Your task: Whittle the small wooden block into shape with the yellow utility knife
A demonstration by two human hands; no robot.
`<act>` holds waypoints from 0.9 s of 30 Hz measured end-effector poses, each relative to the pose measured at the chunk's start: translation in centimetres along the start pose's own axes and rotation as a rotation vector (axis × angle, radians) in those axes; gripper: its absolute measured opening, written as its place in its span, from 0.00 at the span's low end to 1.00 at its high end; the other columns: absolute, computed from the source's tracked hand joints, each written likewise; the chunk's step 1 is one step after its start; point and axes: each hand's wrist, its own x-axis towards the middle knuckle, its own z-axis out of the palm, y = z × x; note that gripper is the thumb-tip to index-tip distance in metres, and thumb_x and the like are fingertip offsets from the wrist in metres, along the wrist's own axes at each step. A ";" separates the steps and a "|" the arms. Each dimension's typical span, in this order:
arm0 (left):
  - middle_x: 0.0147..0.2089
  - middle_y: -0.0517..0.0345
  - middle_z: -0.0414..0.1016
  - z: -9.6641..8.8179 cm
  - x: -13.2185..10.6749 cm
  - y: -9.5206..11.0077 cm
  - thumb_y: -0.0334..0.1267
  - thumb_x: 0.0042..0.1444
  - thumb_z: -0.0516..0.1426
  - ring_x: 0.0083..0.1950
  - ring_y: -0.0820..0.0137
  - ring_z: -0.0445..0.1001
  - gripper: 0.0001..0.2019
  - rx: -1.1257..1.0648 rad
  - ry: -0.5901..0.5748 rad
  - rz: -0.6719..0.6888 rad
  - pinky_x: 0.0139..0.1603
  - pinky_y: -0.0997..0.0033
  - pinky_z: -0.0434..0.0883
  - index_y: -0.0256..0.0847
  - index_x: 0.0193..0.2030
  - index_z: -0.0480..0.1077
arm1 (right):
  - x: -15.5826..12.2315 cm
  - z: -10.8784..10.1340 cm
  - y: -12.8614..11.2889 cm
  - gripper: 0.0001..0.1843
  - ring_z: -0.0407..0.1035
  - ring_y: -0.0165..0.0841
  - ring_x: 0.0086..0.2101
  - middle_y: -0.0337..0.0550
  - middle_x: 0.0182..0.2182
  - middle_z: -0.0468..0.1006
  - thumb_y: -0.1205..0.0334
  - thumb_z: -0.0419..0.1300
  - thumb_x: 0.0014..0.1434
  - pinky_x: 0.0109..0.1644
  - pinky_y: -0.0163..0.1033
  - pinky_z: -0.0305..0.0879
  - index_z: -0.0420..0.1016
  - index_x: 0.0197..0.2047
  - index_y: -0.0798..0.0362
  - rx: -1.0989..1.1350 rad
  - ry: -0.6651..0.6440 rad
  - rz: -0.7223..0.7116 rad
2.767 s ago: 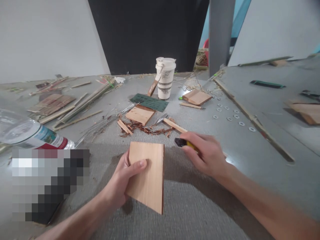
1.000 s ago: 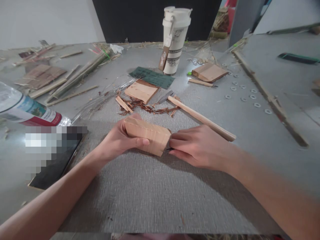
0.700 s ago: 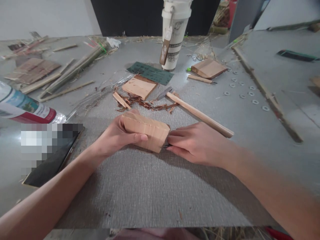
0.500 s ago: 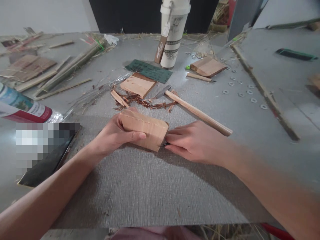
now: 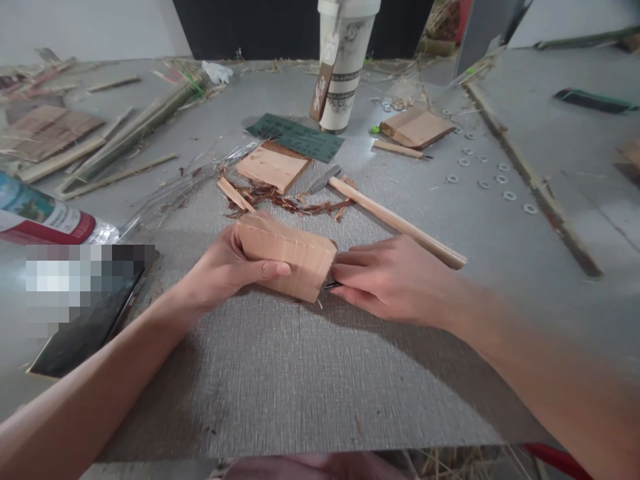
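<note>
My left hand (image 5: 235, 267) grips a pale wooden block (image 5: 290, 260) above the table, thumb across its near face and fingers behind it. At the block's right end, my right hand (image 5: 380, 277) is closed round a thin dark metal tool (image 5: 332, 286). Only a short piece of that tool shows, close against the block's edge; the rest is hidden in the fist. A tiny pale sliver (image 5: 321, 304) sticks out under the block's lower right corner. Just beyond the hands lies a hammer-like tool (image 5: 400, 223) with a wooden handle.
Brown bark shavings (image 5: 290, 201), a flat wood piece (image 5: 273, 167) and green sandpaper (image 5: 295, 137) lie ahead. Behind them stands a patterned white cup (image 5: 345, 80). Several metal washers (image 5: 501, 179) and another wood block (image 5: 417, 127) are at right. A bottle (image 5: 45, 217) and a black device (image 5: 85, 333) sit left.
Both hands stay almost in place on the block and tool. A small pale sliver now shows below the block's lower right corner. The view has shifted slightly.
</note>
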 end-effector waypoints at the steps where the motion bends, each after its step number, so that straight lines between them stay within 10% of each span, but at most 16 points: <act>1: 0.37 0.62 0.77 0.0 0.0 0.0 0.40 0.45 0.73 0.37 0.68 0.74 0.17 -0.005 0.002 -0.003 0.36 0.71 0.72 0.47 0.41 0.75 | 0.0 -0.1 0.0 0.17 0.71 0.31 0.30 0.41 0.33 0.79 0.56 0.48 0.74 0.32 0.40 0.47 0.74 0.39 0.52 0.006 -0.009 0.005; 13: 0.40 0.67 0.80 0.0 0.0 -0.1 0.35 0.47 0.72 0.41 0.70 0.75 0.19 -0.086 -0.033 -0.022 0.43 0.73 0.70 0.44 0.45 0.74 | 0.4 0.4 -0.5 0.16 0.72 0.32 0.31 0.39 0.34 0.81 0.53 0.49 0.74 0.32 0.39 0.48 0.75 0.42 0.50 -0.012 -0.154 0.010; 27: 0.47 0.57 0.83 0.0 -0.1 0.0 0.39 0.46 0.73 0.49 0.62 0.79 0.23 -0.058 0.003 -0.112 0.49 0.66 0.73 0.41 0.49 0.75 | -0.1 0.0 0.0 0.17 0.68 0.29 0.28 0.39 0.30 0.78 0.56 0.50 0.74 0.30 0.41 0.42 0.73 0.37 0.52 0.008 0.010 0.034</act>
